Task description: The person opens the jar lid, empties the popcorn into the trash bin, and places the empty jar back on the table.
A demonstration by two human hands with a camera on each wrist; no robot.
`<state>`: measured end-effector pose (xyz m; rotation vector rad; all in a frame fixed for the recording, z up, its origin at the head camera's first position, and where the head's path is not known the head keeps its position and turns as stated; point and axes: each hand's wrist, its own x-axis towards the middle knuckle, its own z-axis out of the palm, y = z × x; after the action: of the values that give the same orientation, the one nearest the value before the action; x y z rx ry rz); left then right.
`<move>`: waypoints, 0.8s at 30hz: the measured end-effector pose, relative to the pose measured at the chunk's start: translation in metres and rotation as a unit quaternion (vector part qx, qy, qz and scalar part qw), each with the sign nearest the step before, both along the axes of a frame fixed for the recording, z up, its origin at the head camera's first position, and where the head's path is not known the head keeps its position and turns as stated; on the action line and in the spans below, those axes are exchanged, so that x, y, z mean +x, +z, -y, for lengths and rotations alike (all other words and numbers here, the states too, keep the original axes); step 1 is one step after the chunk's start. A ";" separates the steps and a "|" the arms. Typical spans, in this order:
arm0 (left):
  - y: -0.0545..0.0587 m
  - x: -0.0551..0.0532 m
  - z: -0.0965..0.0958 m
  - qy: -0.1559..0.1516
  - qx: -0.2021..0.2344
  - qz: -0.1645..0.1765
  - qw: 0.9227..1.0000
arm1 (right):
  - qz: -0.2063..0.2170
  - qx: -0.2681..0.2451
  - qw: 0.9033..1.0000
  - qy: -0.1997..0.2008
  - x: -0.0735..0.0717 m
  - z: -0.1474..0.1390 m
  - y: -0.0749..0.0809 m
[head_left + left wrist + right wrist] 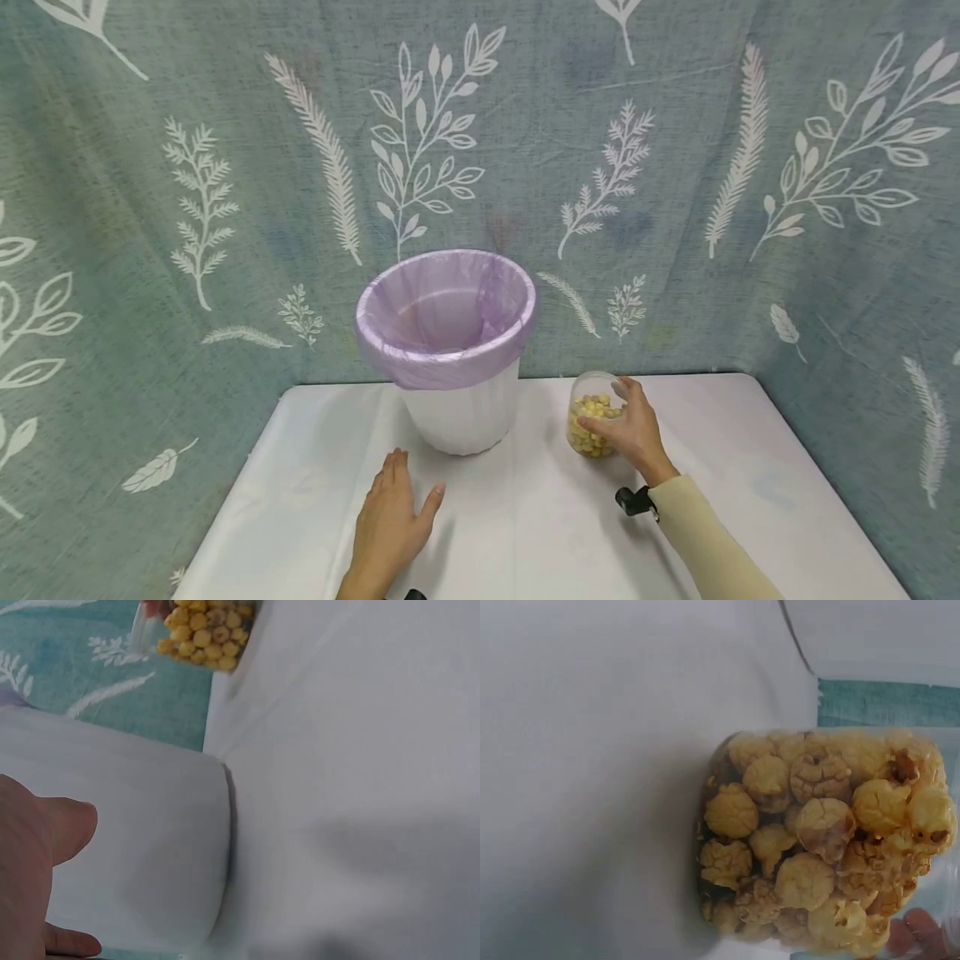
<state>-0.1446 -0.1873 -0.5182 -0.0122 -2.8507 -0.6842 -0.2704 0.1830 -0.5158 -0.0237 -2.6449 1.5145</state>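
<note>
Around the jar (592, 386), right fingers (635, 393) curl; only head view shows left fingers (389, 471) straight.

A round, clear jar (576, 398) stands roughly upright over the white tabletop (540, 533), just right of the lined bin (465, 421). Through its see-through wall shows popcorn (810, 840): pale yellow, rounded, wrinkled pieces, some with brown patches, packed loosely from the base upward, with bare wall above. Whether the base touches down is unclear.

No lettering or numbers can be read.
</note>
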 end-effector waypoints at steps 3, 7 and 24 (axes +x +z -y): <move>-0.001 -0.002 -0.007 -0.009 0.013 -0.005 1.000 | -0.005 -0.002 1.000 0.005 0.005 0.004 -0.001; -0.002 -0.004 -0.016 -0.022 0.025 -0.020 0.999 | -0.001 -0.017 1.000 0.017 0.015 0.011 0.000; -0.006 -0.014 -0.066 -0.143 0.164 0.026 0.976 | -0.033 -0.133 0.984 0.116 0.070 0.048 0.020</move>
<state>-0.1586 -0.1213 -0.5241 -0.3641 -2.7738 -1.2216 -0.2000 0.1345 -0.4957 0.3198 -2.4444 1.8931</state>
